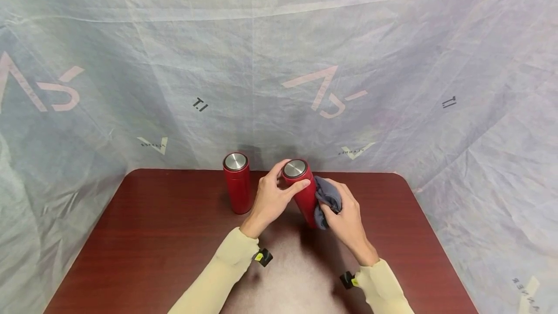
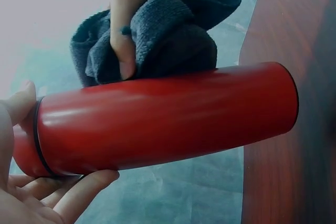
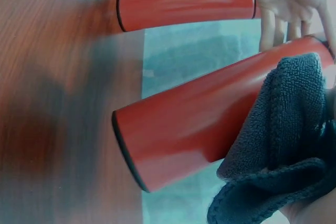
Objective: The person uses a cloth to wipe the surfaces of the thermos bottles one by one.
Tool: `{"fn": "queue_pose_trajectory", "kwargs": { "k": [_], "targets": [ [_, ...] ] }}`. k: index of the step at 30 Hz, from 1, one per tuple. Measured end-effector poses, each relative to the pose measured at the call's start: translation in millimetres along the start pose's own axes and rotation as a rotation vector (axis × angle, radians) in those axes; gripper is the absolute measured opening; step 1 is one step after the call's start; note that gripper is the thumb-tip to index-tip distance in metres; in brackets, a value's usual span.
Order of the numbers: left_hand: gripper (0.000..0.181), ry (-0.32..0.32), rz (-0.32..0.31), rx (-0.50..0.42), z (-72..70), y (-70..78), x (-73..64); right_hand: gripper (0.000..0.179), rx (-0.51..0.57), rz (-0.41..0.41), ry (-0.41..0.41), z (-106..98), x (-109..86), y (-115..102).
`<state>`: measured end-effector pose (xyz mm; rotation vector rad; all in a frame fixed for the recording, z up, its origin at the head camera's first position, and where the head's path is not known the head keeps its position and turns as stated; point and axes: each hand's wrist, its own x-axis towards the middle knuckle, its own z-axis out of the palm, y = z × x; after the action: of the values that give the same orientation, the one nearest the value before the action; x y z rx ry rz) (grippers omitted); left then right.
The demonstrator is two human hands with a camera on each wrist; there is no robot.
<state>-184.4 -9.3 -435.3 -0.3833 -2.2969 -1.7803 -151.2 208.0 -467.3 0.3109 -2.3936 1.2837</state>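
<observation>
My left hand point(image 1: 271, 198) grips a red thermos point(image 1: 306, 198) around its lid end, thumb on one side and fingers on the other. The thermos is tilted, its silver-topped lid point(image 1: 295, 168) toward me and its base pointing down and away. In my right hand point(image 1: 348, 214) a bunched dark grey cloth point(image 1: 330, 195) is held against the thermos's right side. The left wrist view shows the cloth point(image 2: 168, 35) pressed along the body point(image 2: 168, 121), with the right thumb point(image 2: 125, 56) beside it. Part of the right hand's fingers is hidden by the cloth.
A second red thermos point(image 1: 238, 185) stands upright on the dark red wooden table point(image 1: 174, 236), left of the held one. Grey printed fabric point(image 1: 253, 62) hangs behind the table and along both sides.
</observation>
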Motion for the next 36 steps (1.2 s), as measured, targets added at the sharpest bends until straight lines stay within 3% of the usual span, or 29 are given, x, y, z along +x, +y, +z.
{"fn": "queue_pose_trajectory", "kwargs": {
  "k": [8, 18, 28, 36],
  "targets": [
    [0.073, 0.004, -0.005, 0.002, -0.3, -0.5, 1.6, 0.061, 0.005, -0.088, 0.020, 0, 5.7, -12],
    [0.072, 0.003, -0.010, 0.002, -1.2, 1.4, 2.4, 0.060, 0.004, -0.141, 0.049, 1, 7.6, -23],
    [0.070, 0.004, -0.024, 0.017, 1.2, 1.5, 3.0, 0.062, -0.011, -0.176, 0.086, 3, 4.4, -27],
    [0.070, 0.007, -0.025, 0.036, 2.3, 2.4, 4.6, 0.064, -0.033, -0.257, 0.101, 8, -0.4, -26]
  ]
}}
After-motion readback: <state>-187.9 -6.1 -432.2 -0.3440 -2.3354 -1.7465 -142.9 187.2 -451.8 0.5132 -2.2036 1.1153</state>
